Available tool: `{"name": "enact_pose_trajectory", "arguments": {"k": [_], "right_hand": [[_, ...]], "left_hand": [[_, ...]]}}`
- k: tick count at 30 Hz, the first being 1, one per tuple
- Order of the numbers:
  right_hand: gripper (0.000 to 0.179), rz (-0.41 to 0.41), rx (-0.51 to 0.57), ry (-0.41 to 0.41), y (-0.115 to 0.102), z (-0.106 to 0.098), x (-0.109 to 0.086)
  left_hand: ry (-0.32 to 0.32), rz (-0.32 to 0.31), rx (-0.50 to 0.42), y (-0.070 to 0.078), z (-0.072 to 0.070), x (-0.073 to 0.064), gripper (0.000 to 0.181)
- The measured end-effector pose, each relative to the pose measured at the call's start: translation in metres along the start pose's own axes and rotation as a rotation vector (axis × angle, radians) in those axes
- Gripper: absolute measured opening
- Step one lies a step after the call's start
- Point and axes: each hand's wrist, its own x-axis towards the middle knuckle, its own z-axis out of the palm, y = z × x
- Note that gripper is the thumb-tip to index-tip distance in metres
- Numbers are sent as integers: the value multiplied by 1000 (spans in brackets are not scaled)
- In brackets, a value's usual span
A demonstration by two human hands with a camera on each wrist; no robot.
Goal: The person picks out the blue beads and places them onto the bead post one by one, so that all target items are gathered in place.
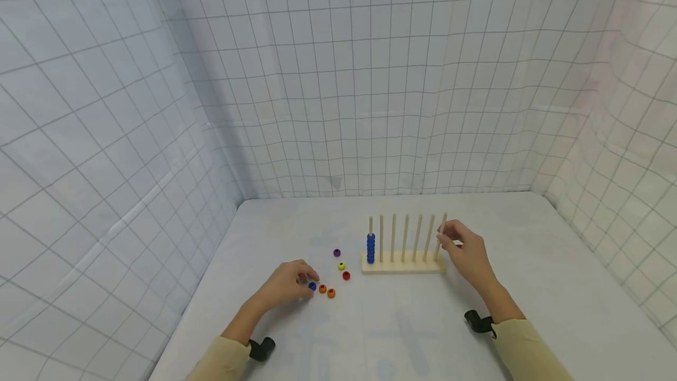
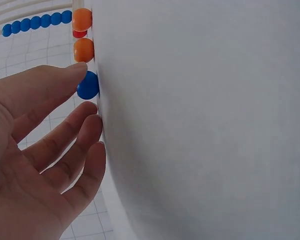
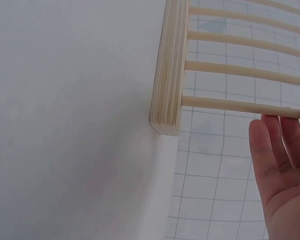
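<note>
My left hand (image 1: 286, 282) is low over the table, thumb and forefinger around a loose blue bead (image 1: 312, 286). In the left wrist view the thumb tip overlaps that blue bead (image 2: 88, 85), and the other fingers are bent below it. My right hand (image 1: 468, 250) pinches the rightmost peg (image 1: 441, 234) of a wooden bead stand (image 1: 404, 268) near the peg's upper part. Several blue beads (image 1: 371, 249) are stacked on the leftmost peg. The right wrist view shows that held peg (image 3: 230, 104) bare, rising from the layered end of the base (image 3: 168, 75).
Two orange beads (image 1: 331, 293) lie just right of the blue one. A red bead (image 1: 346, 276), a yellow bead (image 1: 341, 266) and a purple bead (image 1: 337, 253) lie between them and the stand. Grid-patterned curtains (image 1: 370, 104) enclose the white table (image 1: 391, 334) at the back and sides.
</note>
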Motion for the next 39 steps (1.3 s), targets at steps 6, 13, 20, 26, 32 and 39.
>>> {"name": "enact_pose_trajectory", "arguments": {"k": [6, 13, 20, 26, 32, 39], "right_hand": [[9, 12, 8, -2, -1, 0, 0], [14, 8, 12, -1, 0, 0, 0], [10, -5, 21, 1, 1, 1, -1], [9, -11, 17, 0, 2, 1, -1], [9, 0, 16, 2, 2, 0, 0], [10, -17, 10, 9, 0, 0, 0]], "left_hand": [[8, 9, 43, -3, 0, 2, 20], [21, 14, 60, -3, 1, 4, 17], [21, 6, 37, -3, 3, 3, 17], [22, 6, 12, -2, 0, 4, 17], [24, -2, 18, 1, -3, 8, 15], [51, -5, 21, 7, -5, 12, 15]]}}
